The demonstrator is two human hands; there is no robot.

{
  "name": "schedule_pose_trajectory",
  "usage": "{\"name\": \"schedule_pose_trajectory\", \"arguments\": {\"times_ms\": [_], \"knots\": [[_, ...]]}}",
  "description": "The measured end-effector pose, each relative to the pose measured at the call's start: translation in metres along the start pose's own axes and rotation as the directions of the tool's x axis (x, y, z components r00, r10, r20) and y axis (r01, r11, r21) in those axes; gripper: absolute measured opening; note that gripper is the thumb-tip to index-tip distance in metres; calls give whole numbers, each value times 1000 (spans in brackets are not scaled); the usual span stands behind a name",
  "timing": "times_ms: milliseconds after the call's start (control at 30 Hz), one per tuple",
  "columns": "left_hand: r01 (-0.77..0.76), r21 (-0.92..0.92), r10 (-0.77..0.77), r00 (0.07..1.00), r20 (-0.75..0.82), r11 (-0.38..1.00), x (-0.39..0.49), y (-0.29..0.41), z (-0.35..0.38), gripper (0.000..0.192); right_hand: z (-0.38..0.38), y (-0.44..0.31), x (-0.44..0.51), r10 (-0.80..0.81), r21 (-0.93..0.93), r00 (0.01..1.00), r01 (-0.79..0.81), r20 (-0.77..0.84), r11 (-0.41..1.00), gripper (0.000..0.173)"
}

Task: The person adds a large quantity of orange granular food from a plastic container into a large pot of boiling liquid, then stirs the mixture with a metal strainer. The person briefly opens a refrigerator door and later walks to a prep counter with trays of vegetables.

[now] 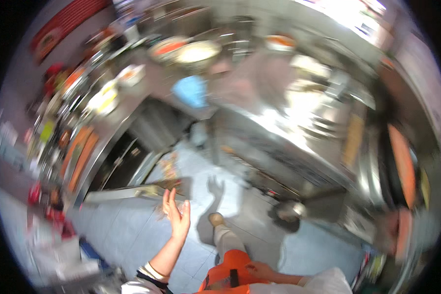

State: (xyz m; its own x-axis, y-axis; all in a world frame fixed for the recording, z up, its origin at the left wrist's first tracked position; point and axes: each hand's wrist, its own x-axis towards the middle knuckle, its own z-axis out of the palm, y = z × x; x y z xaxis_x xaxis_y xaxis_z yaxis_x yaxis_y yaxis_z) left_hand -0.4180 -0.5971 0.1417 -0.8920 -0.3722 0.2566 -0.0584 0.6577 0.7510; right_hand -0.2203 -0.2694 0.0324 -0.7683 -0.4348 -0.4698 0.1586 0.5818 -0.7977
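Observation:
My left hand (pixel 177 215) is raised over the grey tiled floor, its fingers apart and nothing seen in them. Low in the picture, my right hand (pixel 260 271) lies against the orange apron (pixel 235 261) at my body; its fingers are blurred, so whether it grips the cloth cannot be told. Beyond my left hand stands an under-counter unit (pixel 121 160) with its inside showing. A light blue cloth or bag (pixel 191 91) rests on the counter corner ahead. The whole view is smeared by motion.
A steel counter (pixel 257 121) runs from ahead to the right, bearing white items and bowls. On the left counter (pixel 106 126) stand containers and a white dish (pixel 130 75). A dark round object (pixel 286 216) sits on the floor at the right. Red items (pixel 55 209) are at the left.

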Motion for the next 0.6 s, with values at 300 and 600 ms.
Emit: {"name": "schedule_pose_trajectory", "arguments": {"times_ms": [300,600], "knots": [[613,-230,83,260,962,756,-203,182,32,32,-63,77,-292,660,660,431,-176,-616,731,18],[599,49,-136,100,986,799,-309,268,97,37,-259,215,-561,878,687,-243,549,-413,476,39]]}}
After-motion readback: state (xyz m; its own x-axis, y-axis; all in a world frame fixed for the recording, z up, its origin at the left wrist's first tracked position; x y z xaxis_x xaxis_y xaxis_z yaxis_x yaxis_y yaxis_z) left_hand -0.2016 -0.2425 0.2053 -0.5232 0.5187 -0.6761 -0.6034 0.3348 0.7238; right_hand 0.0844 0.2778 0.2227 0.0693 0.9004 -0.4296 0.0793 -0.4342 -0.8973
